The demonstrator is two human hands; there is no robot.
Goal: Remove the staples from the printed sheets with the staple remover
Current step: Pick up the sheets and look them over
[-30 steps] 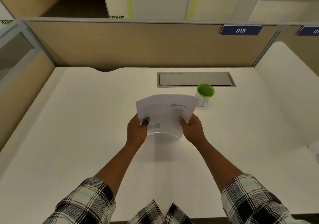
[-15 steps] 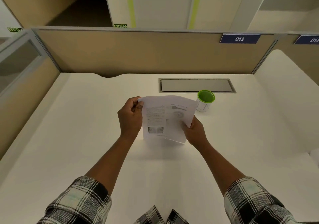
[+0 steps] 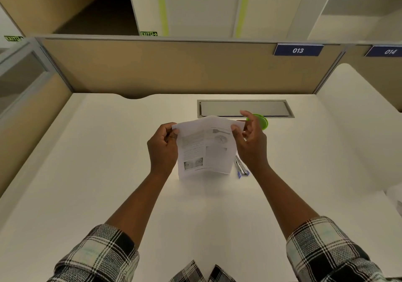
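You hold the white printed sheets (image 3: pixel 205 149) upright above the white desk (image 3: pixel 87 173), left hand (image 3: pixel 163 149) pinching the left top corner, right hand (image 3: pixel 250 142) pinching the right one. You seem to be hunting staples; next, reach the blue-and-metal staple remover (image 3: pixel 241 168) lying just right.

Even, soft overhead light falls on the white table (image 3: pixel 87 173), with faint shadows beneath the printed sheets (image 3: pixel 206 149). Wide-angle distortion bends the partition (image 3: pixel 174 68) edges; slight overall softness.

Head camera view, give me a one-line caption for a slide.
Both hands, left and right, hold the printed sheets upright over a white desk; the staple remover lies unused beside them.
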